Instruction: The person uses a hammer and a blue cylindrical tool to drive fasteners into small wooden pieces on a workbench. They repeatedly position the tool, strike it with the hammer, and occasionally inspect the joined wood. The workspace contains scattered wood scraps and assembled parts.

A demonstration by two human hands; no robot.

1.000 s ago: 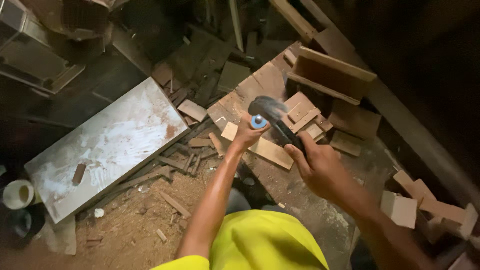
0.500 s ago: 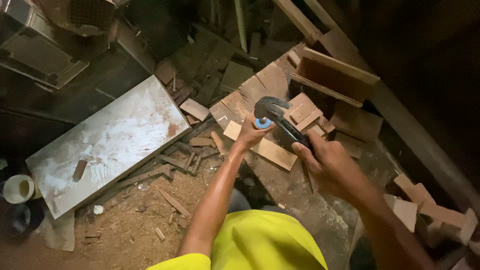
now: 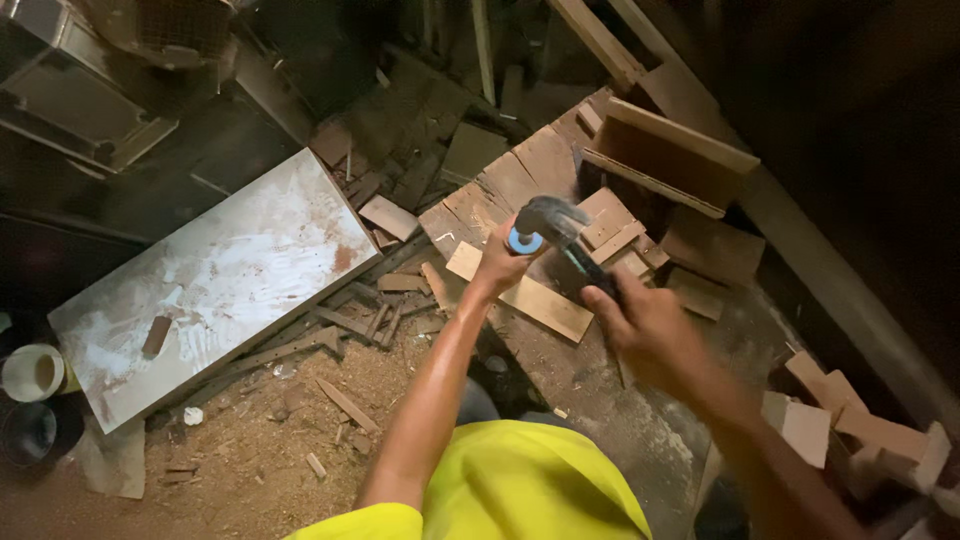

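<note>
Two hands: right hand clenched around hammer handle; left hand pinching blue ring on plank
Surface: sawdust floor, dim workshop
Nine o'clock: white board
Two o'clock: wooden box, offcuts crowding around

I see a big white board lying flat on the sawdust floor, a pale cup at its left end, and an open wooden box upper right.
</note>
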